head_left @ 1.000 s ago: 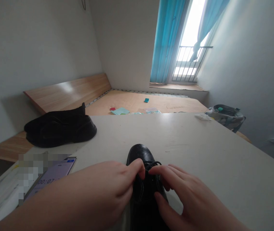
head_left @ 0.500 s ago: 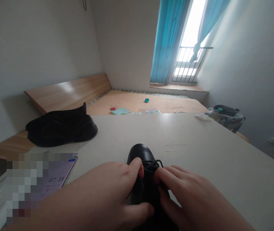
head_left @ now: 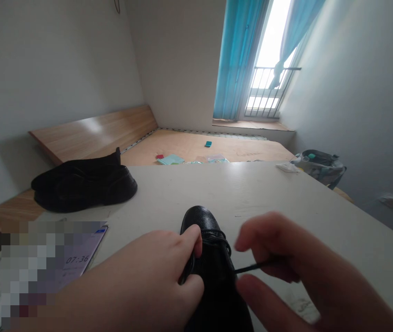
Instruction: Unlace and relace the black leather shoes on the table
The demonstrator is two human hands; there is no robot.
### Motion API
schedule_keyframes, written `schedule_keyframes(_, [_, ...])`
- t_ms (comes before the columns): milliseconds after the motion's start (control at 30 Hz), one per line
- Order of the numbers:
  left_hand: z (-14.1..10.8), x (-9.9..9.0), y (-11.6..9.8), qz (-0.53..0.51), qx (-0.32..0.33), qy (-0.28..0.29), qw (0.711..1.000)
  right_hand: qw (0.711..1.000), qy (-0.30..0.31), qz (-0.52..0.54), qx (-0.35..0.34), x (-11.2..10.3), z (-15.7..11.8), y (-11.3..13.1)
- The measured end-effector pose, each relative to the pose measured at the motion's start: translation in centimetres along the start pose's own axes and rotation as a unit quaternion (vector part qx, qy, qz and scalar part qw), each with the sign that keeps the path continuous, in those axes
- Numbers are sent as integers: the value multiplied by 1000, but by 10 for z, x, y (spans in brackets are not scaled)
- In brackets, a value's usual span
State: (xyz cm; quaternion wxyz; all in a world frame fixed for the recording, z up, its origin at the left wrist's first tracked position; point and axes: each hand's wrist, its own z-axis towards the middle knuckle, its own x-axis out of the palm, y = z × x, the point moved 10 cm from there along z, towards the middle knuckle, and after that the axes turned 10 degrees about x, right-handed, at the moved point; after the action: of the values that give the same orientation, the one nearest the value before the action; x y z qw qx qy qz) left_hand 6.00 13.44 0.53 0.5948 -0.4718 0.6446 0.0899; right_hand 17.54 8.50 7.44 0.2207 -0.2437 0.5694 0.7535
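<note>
A black leather lace-up shoe (head_left: 213,272) lies on the pale table (head_left: 251,193) with its toe pointing away from me. My left hand (head_left: 141,272) grips the shoe's near left side, and its thumb and fingers pinch a loop of black shoelace (head_left: 190,269). Out to the right of the shoe, my right hand (head_left: 286,263) holds a taut length of the black shoelace (head_left: 251,267) between its fingers. The shoe's heel end is hidden below the frame's lower edge.
A second black shoe (head_left: 84,186) lies on its side at the table's far left. A phone (head_left: 79,260) showing a timer lies near my left forearm, partly pixelated. Beyond the table are a wooden bed platform (head_left: 199,147), a fabric bag (head_left: 320,168) and a curtained balcony door.
My right hand has moved right, away from the shoe, drawing a length of lace out taut. My left hand stays at the shoe, and the view has shifted slightly.
</note>
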Motion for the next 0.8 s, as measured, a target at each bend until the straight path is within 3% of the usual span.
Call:
schedule_keyframes(133, [1,-1,0,-15,23,-18,999,980,25,-194,-32,40,10,-12])
schedule_keyframes(233, [0,-3,-2,-16,31,-25,999,968,34,-241,-55,63,12,-19])
schedule_keyframes(367, [1,-3,-2,-9,29,-18,999,967,2,-244,-71,63,15,-16])
schedule_keyframes(500, [1,-5,-1,-15,39,-29,999,980,36,-184,-72,60,18,-13])
schedule_keyframes(600, [1,-5,-1,-15,41,-30,999,976,25,-199,-88,57,16,-11])
schedule_keyframes(800, [3,-5,0,-11,23,-30,999,972,8,-219,-91,71,13,-18])
